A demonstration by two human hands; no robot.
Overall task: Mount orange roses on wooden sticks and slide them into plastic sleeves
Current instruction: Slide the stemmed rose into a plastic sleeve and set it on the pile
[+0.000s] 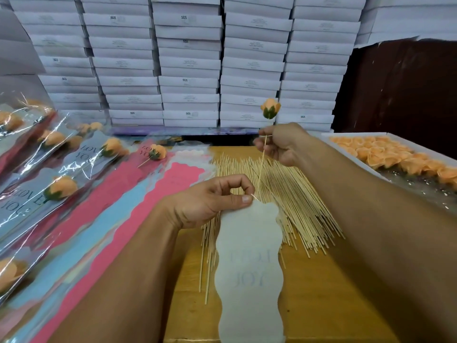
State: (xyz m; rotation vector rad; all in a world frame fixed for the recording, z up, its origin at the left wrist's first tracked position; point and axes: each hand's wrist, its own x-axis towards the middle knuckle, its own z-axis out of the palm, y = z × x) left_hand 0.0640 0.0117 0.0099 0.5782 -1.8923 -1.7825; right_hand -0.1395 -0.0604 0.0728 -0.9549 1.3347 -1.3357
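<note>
Rose on stick: we record one orange rose point(270, 108) with green sepals, right of centre in the upper half of the frame, mounted on the upper end of a wooden stick point(262, 160) that slants down and left.
Right hand: our right hand point(282, 142) pinches the stick just below the rose, fingers curled round it, held up off the table.
Stick tip: the lower end meets the top edge of the sleeve at our left thumb; we cannot tell whether it has entered.
Plastic sleeve: a pale wavy-edged sleeve point(249, 263) runs from centre frame to the bottom edge, faint lettering showing through in reverse.
Left hand: our left hand point(210, 201) pinches the sleeve's top edge between thumb and forefinger, the other fingers curled.
Loose sticks: a fanned pile of bare wooden sticks point(291, 199) lies on the wooden table point(321, 305), partly under the sleeve and both hands.
Empty sleeves: a stack of pink and blue wavy sleeves point(138, 201) lies left of centre, beside the sticks.
Finished pieces: sleeved roses point(59, 186) printed "LOVE YOU" overlap along the left edge.
Rose tray: a white tray point(351, 135) of loose orange rose heads point(395, 157) sits at the right edge.
Backdrop: stacked white boxes point(188, 63) fill the upper frame.
</note>
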